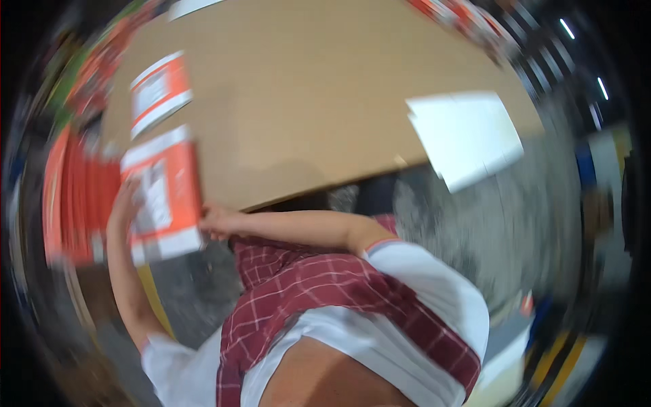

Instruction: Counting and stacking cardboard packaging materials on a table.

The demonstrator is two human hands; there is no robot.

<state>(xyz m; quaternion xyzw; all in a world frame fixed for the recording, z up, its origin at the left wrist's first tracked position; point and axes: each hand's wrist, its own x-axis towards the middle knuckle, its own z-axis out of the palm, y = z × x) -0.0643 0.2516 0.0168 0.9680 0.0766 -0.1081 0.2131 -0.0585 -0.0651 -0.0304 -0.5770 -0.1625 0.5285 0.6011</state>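
Note:
A thick orange-and-white printed pack (pixel 178 178), like a box or a stack of flat cartons, lies at the table's left front corner and juts past the edge. My left hand (pixel 127 198) grips its left side, fingers bent over the top face. At its lower right edge, my right hand (pixel 220 222) has its fingers closed on the side, the forearm crossing in front of my body. Motion blur softens both hands' fingertips. Just beyond the pack sits another orange-and-white printed piece (pixel 178 76).
A row of upright orange pieces (pixel 71 203) stands left of my left hand. White sheets (pixel 468 139) overhang the brown table's (pixel 305 81) right front edge. Blurred orange-and-white goods (pixel 468 24) line the far right edge. Grey floor (pixel 447 224) shows below.

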